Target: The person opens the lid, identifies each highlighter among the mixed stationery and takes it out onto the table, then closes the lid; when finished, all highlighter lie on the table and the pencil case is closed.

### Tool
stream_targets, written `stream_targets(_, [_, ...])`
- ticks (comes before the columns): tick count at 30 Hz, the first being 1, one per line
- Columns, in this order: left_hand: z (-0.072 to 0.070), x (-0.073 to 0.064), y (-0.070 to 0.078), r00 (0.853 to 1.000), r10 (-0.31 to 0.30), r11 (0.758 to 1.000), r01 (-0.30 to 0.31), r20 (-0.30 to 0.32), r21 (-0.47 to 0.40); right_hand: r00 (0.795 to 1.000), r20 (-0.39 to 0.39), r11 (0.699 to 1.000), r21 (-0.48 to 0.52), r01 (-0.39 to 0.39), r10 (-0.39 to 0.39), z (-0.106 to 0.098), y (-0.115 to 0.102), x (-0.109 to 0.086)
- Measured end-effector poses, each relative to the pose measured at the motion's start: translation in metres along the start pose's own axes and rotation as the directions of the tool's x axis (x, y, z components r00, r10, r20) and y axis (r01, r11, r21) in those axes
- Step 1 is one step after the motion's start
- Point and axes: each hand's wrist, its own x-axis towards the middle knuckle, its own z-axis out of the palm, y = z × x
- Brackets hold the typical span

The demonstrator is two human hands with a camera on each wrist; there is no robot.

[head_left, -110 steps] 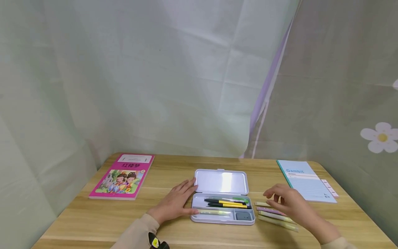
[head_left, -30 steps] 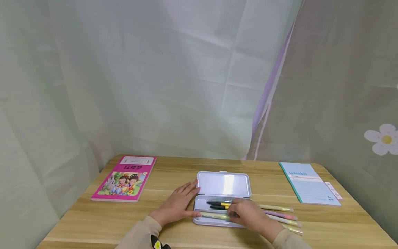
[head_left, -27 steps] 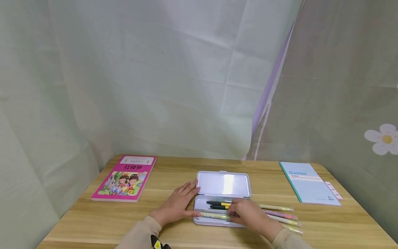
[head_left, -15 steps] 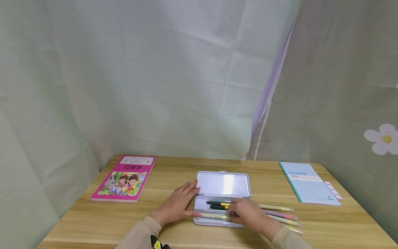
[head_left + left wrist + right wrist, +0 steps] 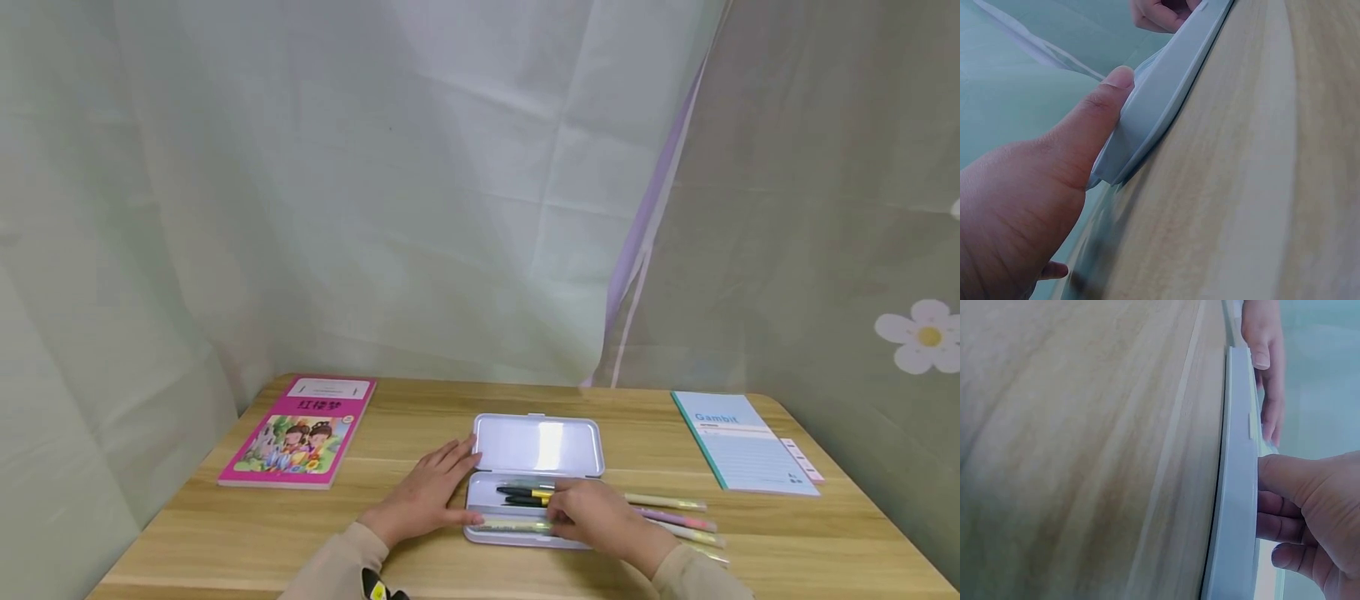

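Observation:
A white pencil case (image 5: 538, 444) lies open on the wooden table, its lid folded back. My left hand (image 5: 422, 496) rests at the case's left side, fingers extended beside the lid and thumb (image 5: 1119, 78) on the near corner. My right hand (image 5: 596, 517) reaches into the case with curled fingers, pinching the right end of a pale yellow pen (image 5: 513, 526) in the front compartment. Behind it lie black-and-yellow pens (image 5: 525, 501), partly covered by this hand. The right end of the case, where a grey eraser lay earlier, is hidden under the hand.
Several loose pens, among them a purple one (image 5: 678, 520) and a cream one (image 5: 667, 502), lie right of the case, partly behind the right forearm. A pink book (image 5: 300, 433) is at left; a light blue notebook (image 5: 742, 442) is at right. Curtains (image 5: 375, 208) hang behind the table.
Since the oldest frame, my right hand has moved left from above the loose pens into the case and taken the pale yellow pen's end. That pen has tilted slightly since; my left hand stays put.

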Motion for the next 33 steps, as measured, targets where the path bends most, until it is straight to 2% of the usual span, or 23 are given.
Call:
stream_targets(5, [0.0, 0.0, 0.001, 1.0, 0.007, 1.0, -0.007, -0.001, 0.001, 1.0, 0.004, 1.0, 0.008, 0.008, -0.008, -0.002, 0.0, 0.0])
stream_targets(12, [0.0, 0.0, 0.001, 1.0, 0.011, 1.0, -0.011, -0.006, 0.004, 0.998, -0.037, 0.998, 0.036, 0.045, -0.044, -0.005, 0.004, -0.002])
stream_targets(18, [-0.001, 0.0, 0.0, 1.0, 0.008, 1.0, -0.008, -0.007, 0.005, 1.0, -0.012, 0.997, 0.078, 0.006, -0.005, -0.01, 0.005, -0.002])
stream_targets(22, [-0.001, 0.0, 0.0, 1.0, 0.013, 1.0, -0.013, -0.011, 0.003, 1.0, -0.023, 0.994, 0.109, -0.006, 0.008, -0.014, 0.005, -0.003])
stream_targets(27, [-0.001, 0.0, 0.0, 1.0, 0.015, 1.0, -0.015, -0.012, 0.004, 0.999, -0.01, 0.983, 0.182, -0.034, 0.036, -0.017, 0.006, -0.005])
stream_targets(33, [0.0, 0.0, 0.0, 1.0, 0.015, 1.0, -0.015, -0.012, 0.004, 0.998, -0.03, 0.949, 0.311, -0.045, 0.057, -0.017, 0.01, -0.01])
